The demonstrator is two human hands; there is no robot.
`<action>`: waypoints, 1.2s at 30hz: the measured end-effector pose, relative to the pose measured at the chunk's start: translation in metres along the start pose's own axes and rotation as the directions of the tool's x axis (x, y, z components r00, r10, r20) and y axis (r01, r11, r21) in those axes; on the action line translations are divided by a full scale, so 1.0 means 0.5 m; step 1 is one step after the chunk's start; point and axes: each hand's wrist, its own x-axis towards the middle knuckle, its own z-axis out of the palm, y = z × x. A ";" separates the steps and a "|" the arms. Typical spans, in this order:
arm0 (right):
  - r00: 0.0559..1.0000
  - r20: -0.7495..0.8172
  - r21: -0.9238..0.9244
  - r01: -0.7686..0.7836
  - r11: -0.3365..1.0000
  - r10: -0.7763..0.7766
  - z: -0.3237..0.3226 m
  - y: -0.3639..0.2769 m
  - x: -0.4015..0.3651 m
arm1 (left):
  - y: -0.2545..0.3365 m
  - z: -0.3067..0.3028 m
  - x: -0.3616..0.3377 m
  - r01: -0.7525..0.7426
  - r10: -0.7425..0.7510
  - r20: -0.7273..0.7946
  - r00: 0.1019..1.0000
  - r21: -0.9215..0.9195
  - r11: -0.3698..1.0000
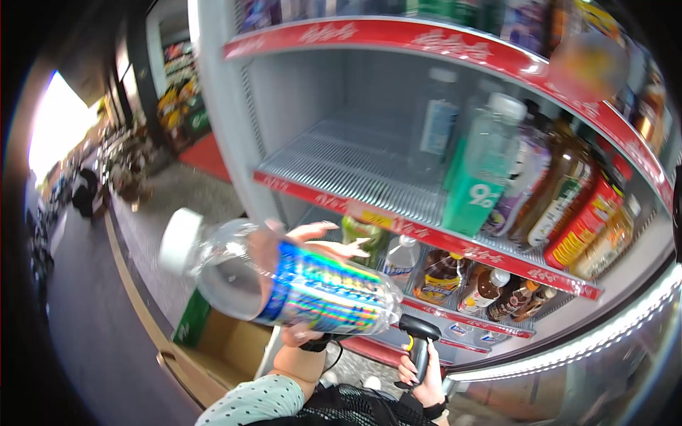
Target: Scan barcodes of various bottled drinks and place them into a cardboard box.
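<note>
The left hand (pixel 341 248) grips a tilted bottle (pixel 320 291) off the partly stocked shelf (pixel 341 157); the right hand (pixel 428 382) grips a scanner (pixel 419 329) near the bottle's base; any scan done is unclear.

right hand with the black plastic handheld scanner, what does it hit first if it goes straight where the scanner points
Probably the base of the clear plastic bottle with a white cap and blue label, held in the left hand; their gap in depth is unclear.
</note>
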 end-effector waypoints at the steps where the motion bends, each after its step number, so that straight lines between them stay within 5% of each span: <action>1: 1.000 -0.011 -0.042 0.001 0.999 -0.002 0.015 0.004 0.003 | 0.006 -0.007 -0.017 0.082 -0.081 -0.029 0.996 0.035 0.996; 3: 1.000 -0.017 -0.123 0.015 0.992 -0.017 0.038 0.015 0.009 | 0.022 -0.006 0.023 0.113 -0.112 0.058 0.992 -0.015 0.993; 4: 1.000 0.010 -0.146 0.019 0.989 -0.018 0.050 0.019 0.007 | 0.012 -0.045 0.013 0.176 -0.170 0.049 0.984 -0.196 0.965; 7: 0.996 0.059 -0.264 0.083 0.961 -0.070 0.085 0.033 0.010 | 0.015 -0.100 0.025 0.280 -0.279 -0.040 0.959 0.009 0.960; 10: 0.978 0.170 -0.332 0.171 0.928 -0.119 0.126 0.056 0.013 | 0.008 -0.137 0.050 0.241 -0.275 -0.122 0.954 -0.240 0.940; 13: 0.965 0.245 -0.499 0.211 0.840 -0.097 0.170 0.080 0.015 | 0.006 -0.181 0.066 0.170 -0.178 -0.210 0.961 -0.058 0.984; 14: 0.959 0.264 -0.617 0.252 0.746 -0.105 0.202 0.089 0.018 | 0.008 -0.198 0.070 0.183 -0.191 -0.230 0.954 -0.058 0.981; 18: 0.943 0.331 -0.659 0.238 0.713 -0.009 0.262 0.131 0.044 | -0.031 -0.296 0.051 0.251 -0.284 -0.253 0.925 -0.155 0.956; 22: 0.974 0.227 -0.687 0.162 0.708 -0.003 0.296 0.192 0.068 | -0.020 -0.332 0.048 0.209 -0.291 -0.253 0.923 -0.306 0.929; 26: 0.995 0.084 -0.778 0.094 0.622 -0.045 0.324 0.229 0.085 | -0.068 -0.398 0.026 0.232 -0.261 -0.367 0.893 -0.123 0.965; 29: 0.992 -0.003 -0.742 0.080 0.665 -0.123 0.328 0.243 0.095 | -0.053 -0.396 0.022 0.242 -0.290 -0.389 0.874 -0.168 0.956; 36: 0.998 -0.013 -0.797 0.028 0.603 -0.063 0.328 0.261 0.096 | -0.028 -0.390 0.032 0.230 -0.295 -0.345 0.891 -0.217 0.949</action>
